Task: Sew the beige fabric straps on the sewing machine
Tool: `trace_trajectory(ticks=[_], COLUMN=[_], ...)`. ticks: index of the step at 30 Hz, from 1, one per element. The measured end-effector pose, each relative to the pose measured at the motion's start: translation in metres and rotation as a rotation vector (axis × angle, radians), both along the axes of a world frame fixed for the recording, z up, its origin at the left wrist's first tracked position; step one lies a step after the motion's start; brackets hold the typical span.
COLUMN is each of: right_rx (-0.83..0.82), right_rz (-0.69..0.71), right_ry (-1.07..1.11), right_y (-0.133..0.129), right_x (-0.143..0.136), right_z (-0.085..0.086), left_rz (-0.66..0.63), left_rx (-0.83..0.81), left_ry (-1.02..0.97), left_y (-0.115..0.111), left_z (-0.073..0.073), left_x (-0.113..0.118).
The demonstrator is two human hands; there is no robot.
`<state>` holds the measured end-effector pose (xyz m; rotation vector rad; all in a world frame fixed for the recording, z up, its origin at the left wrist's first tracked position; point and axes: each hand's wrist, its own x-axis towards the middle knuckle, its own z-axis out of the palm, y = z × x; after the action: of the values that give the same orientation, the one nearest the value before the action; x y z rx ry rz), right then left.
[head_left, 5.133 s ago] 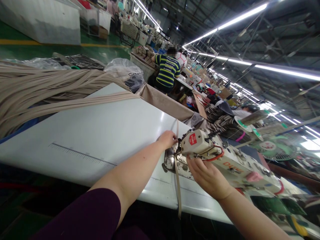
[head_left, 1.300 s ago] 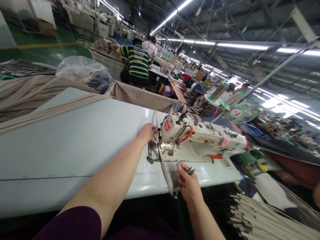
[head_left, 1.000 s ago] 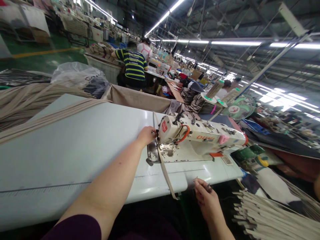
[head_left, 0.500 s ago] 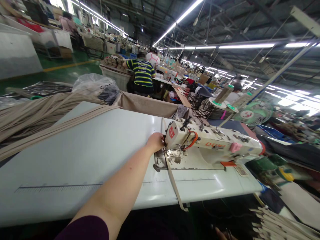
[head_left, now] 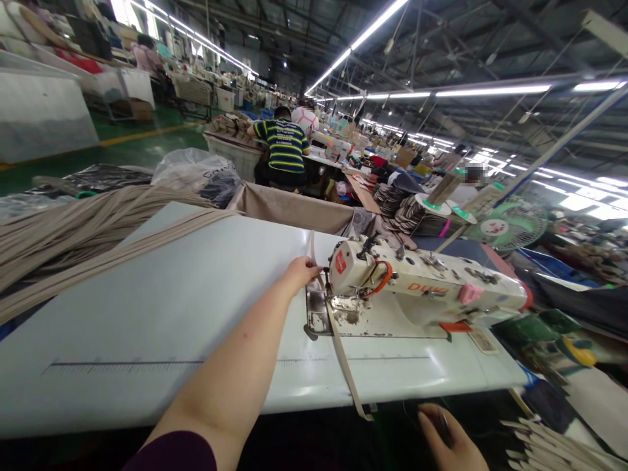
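Observation:
My left hand (head_left: 300, 270) reaches across the white table to the left end of the sewing machine (head_left: 407, 281). Its thumb and fingers pinch a narrow beige strip (head_left: 343, 356) just behind the machine's needle area. The strip runs under the presser foot, crosses the table and hangs over the front edge. Below that edge, at the lower right, is my right hand (head_left: 449, 438), fingers curled around a small, dark, shiny object that I cannot make out.
Long beige strips (head_left: 103, 229) lie heaped at the left, some over the table (head_left: 171, 294). Behind it stands a cloth-lined bin (head_left: 294, 209). More cut strips (head_left: 549, 445) are at the lower right. Thread cones (head_left: 444, 186) and a green fan (head_left: 510, 226) stand beyond the machine. People sit farther back.
My left hand has drawn slightly back from the machine head, bringing the strip behind the needle leftward. My right hand has risen into view at the lower right.

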<state>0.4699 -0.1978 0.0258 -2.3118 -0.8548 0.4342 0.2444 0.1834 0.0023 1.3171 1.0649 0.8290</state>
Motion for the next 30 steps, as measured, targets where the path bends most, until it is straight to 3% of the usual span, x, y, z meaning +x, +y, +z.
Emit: trace_trajectory(ticks=[4,10,14,16,18,24,27,30], right_rx=[0.128,0.168,0.17,0.169,0.187,0.213,0.081,-0.134], right_rz=[0.157,0.468,0.515,0.517,0.531,0.597,0.639,0.697], right_ry=[0.152,0.452,0.71,0.726,0.597,-0.155,-0.487,-0.651], right_y=[0.035,0.089,0.114,0.119,0.122,0.123,0.121,0.12], right_x=[-0.035,-0.098,-0.131,-0.136,-0.133,-0.111,-0.111,-0.117], right_z=[0.017,0.04,0.046,0.041,0.033,0.017,0.013,0.008], left_rz=[-0.02,-0.001,0.037,0.046,0.046,0.029,0.027,0.029], left_rx=[-0.087,-0.087,-0.052,-0.04,-0.034,-0.064,-0.074,-0.081], left_ry=[-0.094,-0.135,-0.117,-0.104,-0.103,-0.135,-0.156,-0.179], left_y=[-0.002,-0.006,-0.007,-0.006,-0.006,-0.004,-0.004,-0.004], left_z=[0.007,0.013,0.014,0.014,0.014,0.011,0.011,0.011], left_x=[-0.007,-0.008,-0.002,0.0,0.0,-0.002,-0.003,-0.004])
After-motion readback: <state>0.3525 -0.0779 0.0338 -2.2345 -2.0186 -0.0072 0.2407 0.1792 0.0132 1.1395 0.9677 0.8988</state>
